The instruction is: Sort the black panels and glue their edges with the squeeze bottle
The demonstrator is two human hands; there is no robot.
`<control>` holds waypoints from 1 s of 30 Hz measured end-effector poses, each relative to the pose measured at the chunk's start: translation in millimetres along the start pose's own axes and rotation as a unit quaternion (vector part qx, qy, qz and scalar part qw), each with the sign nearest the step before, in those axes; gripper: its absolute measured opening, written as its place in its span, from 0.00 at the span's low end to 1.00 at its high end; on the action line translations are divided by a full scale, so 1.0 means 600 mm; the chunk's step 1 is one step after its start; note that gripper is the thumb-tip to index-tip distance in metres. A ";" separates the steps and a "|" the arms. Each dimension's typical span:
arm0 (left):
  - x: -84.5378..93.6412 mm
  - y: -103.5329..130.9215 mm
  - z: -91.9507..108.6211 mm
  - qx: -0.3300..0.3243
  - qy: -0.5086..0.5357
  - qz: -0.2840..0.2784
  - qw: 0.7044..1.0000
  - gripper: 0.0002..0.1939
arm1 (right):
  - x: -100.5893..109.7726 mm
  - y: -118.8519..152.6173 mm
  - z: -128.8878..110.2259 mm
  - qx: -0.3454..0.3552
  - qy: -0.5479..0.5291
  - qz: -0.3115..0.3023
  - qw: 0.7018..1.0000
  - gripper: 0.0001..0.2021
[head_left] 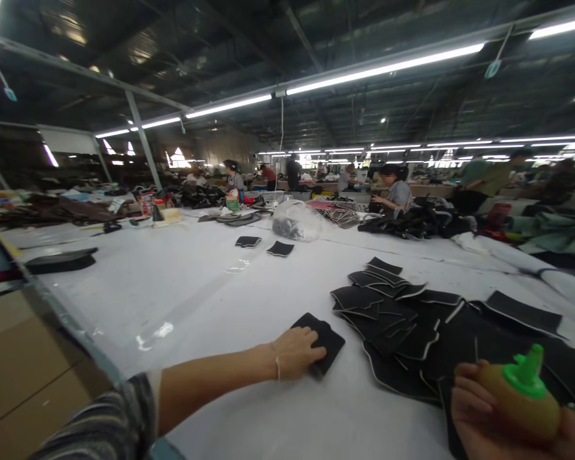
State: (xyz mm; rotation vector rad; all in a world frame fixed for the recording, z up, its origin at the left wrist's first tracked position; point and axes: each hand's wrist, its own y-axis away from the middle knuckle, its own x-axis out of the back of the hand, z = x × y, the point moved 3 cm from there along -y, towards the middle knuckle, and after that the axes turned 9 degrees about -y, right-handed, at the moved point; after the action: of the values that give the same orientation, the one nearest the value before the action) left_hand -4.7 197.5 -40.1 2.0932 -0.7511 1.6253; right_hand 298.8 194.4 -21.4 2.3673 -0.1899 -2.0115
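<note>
My left hand (294,352) reaches across the white table onto a flat black piece (326,338) that looks like cut leather or fabric. Its fingers and thumb are closed on the piece, and the piece's near edge is a little blurred. At the lower right my right hand (474,409) is wrapped round a squeeze bottle (522,402) of yellowish-brown stuff with a green nozzle cap, held tilted. Between the hands lies a spread heap of similar black pieces (393,319) with pale edges, overlapping one another.
Two small black pieces (280,248) lie farther back, before a clear plastic bag (294,220). Dark flat pieces (62,260) rest near the left table edge, with cardboard (23,358) below it. A person (395,188) sits across the table beside black goods (416,220).
</note>
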 end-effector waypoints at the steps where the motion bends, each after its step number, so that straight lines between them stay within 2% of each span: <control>1: 0.002 0.037 0.014 -0.012 0.013 -0.012 1.000 0.21 | -0.005 0.001 0.002 0.006 -0.012 0.009 1.000 0.27; 4: 0.018 0.126 0.046 -0.002 0.081 -0.052 0.995 0.27 | -0.019 0.005 0.013 0.002 -0.021 0.029 0.999 0.25; 6: 0.031 0.153 0.052 0.036 0.140 -0.077 0.986 0.26 | -0.024 0.005 0.023 -0.009 -0.007 0.022 1.000 0.26; 9: 0.035 0.147 0.053 0.130 0.197 -0.104 0.966 0.22 | -0.019 0.001 0.038 -0.026 0.019 0.015 0.999 0.27; 13: 0.022 0.108 0.071 0.234 0.153 -0.106 0.954 0.37 | -0.008 0.000 0.046 -0.035 0.050 0.010 0.998 0.28; 16: 0.014 0.087 0.085 0.264 0.091 -0.104 0.955 0.37 | -0.003 0.001 0.046 -0.035 0.061 0.003 0.998 0.28; 20: 0.008 0.085 0.090 0.249 0.032 -0.134 0.958 0.34 | -0.002 0.003 0.044 -0.042 0.057 -0.002 0.997 0.28; 23: 0.005 0.094 0.078 0.231 0.018 -0.149 0.961 0.32 | -0.005 0.007 0.043 -0.033 0.065 -0.001 0.997 0.27; 27: 0.012 0.115 0.039 0.232 0.002 -0.134 0.963 0.26 | -0.007 0.010 0.043 -0.009 0.086 0.022 0.996 0.25; 30: 0.022 0.140 0.025 0.207 0.024 -0.081 0.975 0.23 | -0.006 0.010 0.045 -0.015 0.095 0.014 0.995 0.24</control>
State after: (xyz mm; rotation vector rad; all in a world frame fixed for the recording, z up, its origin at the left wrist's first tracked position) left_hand -42.9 120.5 -33.0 2.3065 -0.2260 1.8544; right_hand 271.5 190.4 -21.9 2.5030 -0.1849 -1.7498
